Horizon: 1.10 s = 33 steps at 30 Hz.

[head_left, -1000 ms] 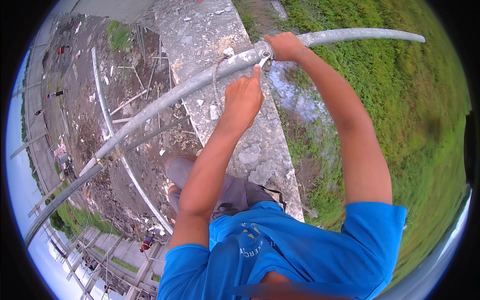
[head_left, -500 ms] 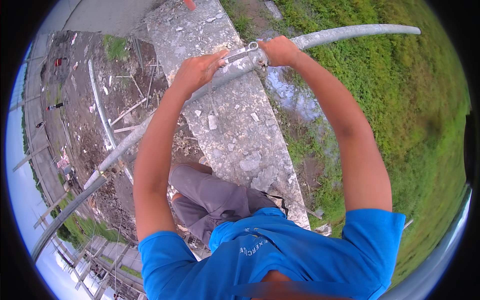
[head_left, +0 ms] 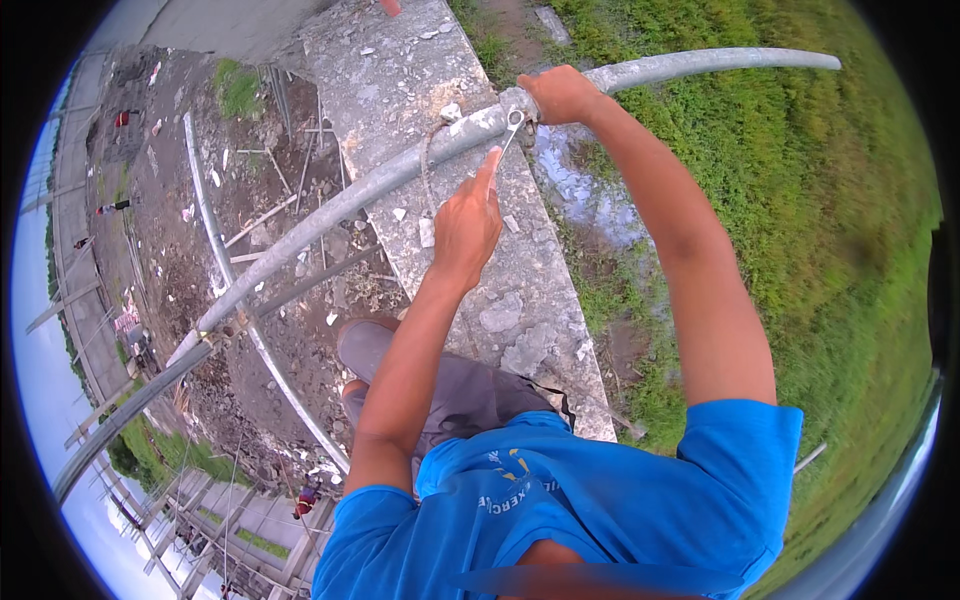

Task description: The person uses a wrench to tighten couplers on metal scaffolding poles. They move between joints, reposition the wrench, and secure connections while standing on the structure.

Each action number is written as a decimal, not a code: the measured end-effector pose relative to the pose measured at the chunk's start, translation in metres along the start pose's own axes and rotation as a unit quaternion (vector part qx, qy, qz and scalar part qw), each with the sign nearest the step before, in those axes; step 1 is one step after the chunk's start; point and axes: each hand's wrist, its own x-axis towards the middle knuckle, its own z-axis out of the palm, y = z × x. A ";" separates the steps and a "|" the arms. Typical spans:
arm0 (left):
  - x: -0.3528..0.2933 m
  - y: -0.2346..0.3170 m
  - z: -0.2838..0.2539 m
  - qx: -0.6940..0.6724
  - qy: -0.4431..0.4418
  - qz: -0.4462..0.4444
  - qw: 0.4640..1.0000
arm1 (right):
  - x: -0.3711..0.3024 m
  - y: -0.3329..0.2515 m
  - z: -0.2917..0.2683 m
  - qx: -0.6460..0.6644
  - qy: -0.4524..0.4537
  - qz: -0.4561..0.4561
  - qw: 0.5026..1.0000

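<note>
A long grey metal scaffold pipe [head_left: 335, 208] runs slantwise in front of me, over a concrete ledge. My left hand [head_left: 467, 228] is closed round the lower part of a silver wrench [head_left: 508, 138]. The wrench points up toward the pipe, its ring end at a clamp [head_left: 517, 102] on the pipe. Whether the ring sits on a nut I cannot tell. Just right of the clamp, my right hand [head_left: 562, 94] is wrapped over the pipe. Its fingertips are partly hidden behind the pipe.
Under the pipe lies the rough concrete ledge [head_left: 470, 275] with loose chips. Grass and a puddle [head_left: 590, 185] are to its right. On the left, the ground far below holds rubble, and another pipe [head_left: 285, 375] crosses mine at a joint. A distant person [head_left: 305, 502] shows at lower left.
My left hand has come down off the pipe, swinging the wrench from lying along the pipe to pointing up at the clamp from below. My right hand stays on the pipe.
</note>
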 end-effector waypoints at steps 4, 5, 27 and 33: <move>0.029 0.012 -0.004 0.088 -0.089 -0.015 0.992 | 0.001 0.003 0.004 0.001 0.005 -0.004 1.000; 0.033 0.016 -0.006 0.093 -0.099 -0.015 0.991 | 0.002 0.004 0.005 0.000 0.005 -0.006 1.000; 0.136 -0.093 -0.051 0.162 -0.127 0.254 0.945 | 0.000 -0.001 -0.008 0.013 -0.033 0.010 0.999; 0.062 -0.041 -0.051 0.059 -0.096 0.020 0.993 | -0.002 -0.003 -0.010 0.007 -0.025 0.006 1.000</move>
